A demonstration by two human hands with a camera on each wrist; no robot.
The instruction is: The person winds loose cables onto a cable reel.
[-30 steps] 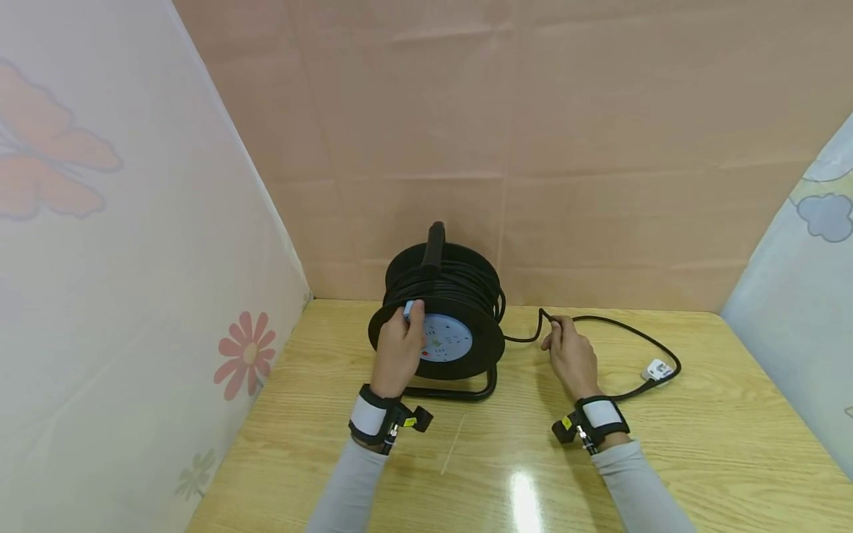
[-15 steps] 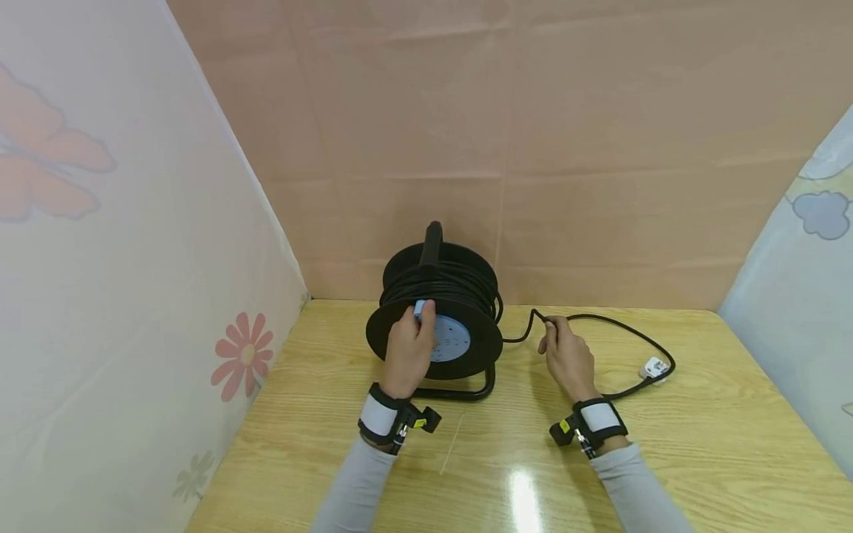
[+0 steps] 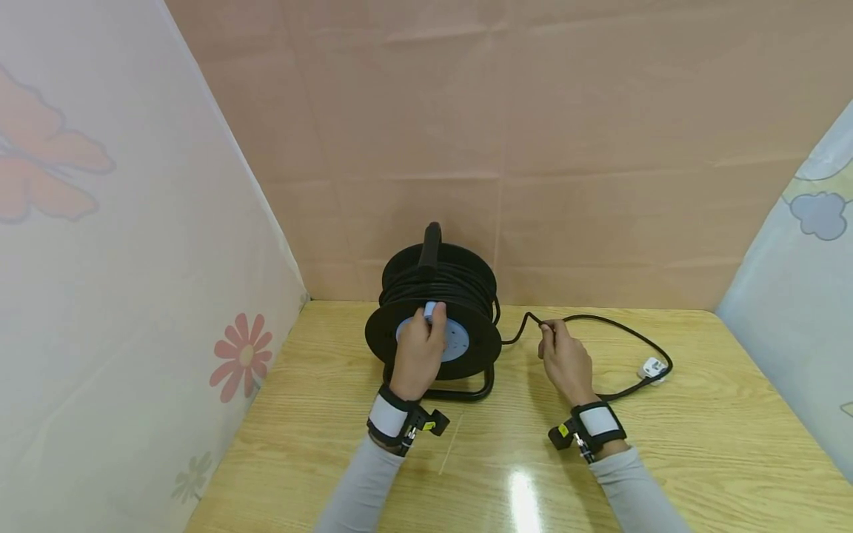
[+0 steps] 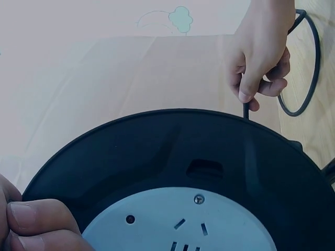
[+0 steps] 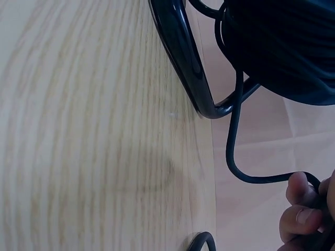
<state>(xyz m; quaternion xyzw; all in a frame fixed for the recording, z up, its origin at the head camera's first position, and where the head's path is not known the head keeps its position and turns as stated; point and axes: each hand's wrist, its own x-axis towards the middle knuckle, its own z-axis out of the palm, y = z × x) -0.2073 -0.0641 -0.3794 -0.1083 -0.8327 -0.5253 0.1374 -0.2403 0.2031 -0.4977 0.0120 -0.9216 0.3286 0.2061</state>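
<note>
We see the left hand [image 3: 418, 359] half-hide one round pale-blue panel [image 3: 457, 343], its fingers pinching one blue plastic knob [image 3: 429, 310], the right hand [image 3: 567, 363] pinching one thin black cable [image 5: 231, 141].

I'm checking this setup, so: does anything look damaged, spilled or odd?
Nothing looks spilled or plainly damaged: the cable reel stands on its frame, and the cable reaches the right grip. The one oddity is a thin pale streak on the table in front of the reel; I cannot tell whether it is scratch or reflection.
</note>
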